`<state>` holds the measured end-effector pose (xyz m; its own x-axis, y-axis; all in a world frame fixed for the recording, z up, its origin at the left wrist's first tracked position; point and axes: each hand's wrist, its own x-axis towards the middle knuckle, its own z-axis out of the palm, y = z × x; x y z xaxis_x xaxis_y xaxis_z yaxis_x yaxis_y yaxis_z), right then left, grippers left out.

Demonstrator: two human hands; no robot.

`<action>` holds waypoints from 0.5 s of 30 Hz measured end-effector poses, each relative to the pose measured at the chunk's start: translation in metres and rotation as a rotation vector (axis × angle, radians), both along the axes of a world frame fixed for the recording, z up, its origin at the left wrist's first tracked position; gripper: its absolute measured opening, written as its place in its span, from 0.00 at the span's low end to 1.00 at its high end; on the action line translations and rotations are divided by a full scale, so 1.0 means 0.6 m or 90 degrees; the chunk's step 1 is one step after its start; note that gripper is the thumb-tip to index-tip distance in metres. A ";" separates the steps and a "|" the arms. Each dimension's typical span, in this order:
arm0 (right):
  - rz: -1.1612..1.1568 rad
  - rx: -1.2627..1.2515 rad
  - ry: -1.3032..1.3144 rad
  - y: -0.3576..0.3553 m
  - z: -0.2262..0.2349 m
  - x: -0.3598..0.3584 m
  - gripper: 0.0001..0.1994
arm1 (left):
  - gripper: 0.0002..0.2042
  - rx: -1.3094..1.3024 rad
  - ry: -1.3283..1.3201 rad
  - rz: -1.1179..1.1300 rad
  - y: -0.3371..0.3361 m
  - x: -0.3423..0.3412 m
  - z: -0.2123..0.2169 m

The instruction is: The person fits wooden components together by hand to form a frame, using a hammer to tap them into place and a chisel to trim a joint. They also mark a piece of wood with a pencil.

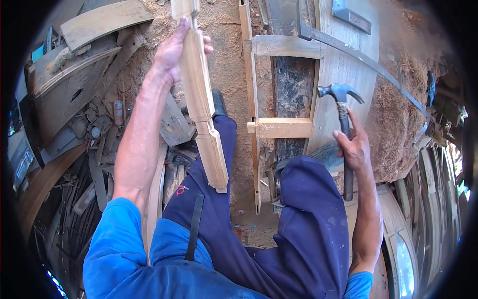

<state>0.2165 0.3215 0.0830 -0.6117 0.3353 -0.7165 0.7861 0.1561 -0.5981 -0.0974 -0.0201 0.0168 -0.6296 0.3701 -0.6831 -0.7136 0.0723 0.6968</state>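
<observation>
My left hand [171, 54] is closed around a long, pale wooden piece [200, 99] with notched, shaped edges. Its lower end hangs over my left thigh, and its upper end runs out of the picture. In my right hand [354, 148] is a claw hammer [343, 112] with a dark handle, its head pointing up and away from me. Between my legs and ahead lies a wooden frame: a narrow slotted rail [250, 82] joined by a near crosspiece [285, 128] and a far crosspiece [289, 47] to a wide curved panel [348, 70].
A long flat metal bar [378, 67] with a jaw-like end crosses the panel. A blue-edged tool [352, 20] rests at its far end. Scrap boards [69, 74] crowd the left; shavings [398, 134] heap up at right. Sawdust covers the ground [219, 65].
</observation>
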 end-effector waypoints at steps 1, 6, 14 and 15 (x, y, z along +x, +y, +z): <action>0.000 0.001 0.003 0.024 -0.021 0.022 0.37 | 0.33 0.001 0.003 0.000 0.014 -0.010 0.007; 0.249 0.298 0.058 0.076 -0.069 0.049 0.32 | 0.29 0.198 -0.051 -0.023 0.121 -0.039 0.039; 0.166 0.223 0.247 -0.026 0.031 -0.026 0.43 | 0.28 0.217 -0.063 0.009 0.321 -0.004 0.117; 0.165 0.220 0.248 -0.056 0.045 -0.040 0.43 | 0.28 0.214 -0.062 0.009 0.339 0.006 0.113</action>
<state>0.1928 0.2877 0.1100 -0.9016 0.3138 -0.2978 0.4284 0.5516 -0.7157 -0.0936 0.1836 0.0848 -0.5739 0.5763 -0.5818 -0.7772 -0.1595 0.6086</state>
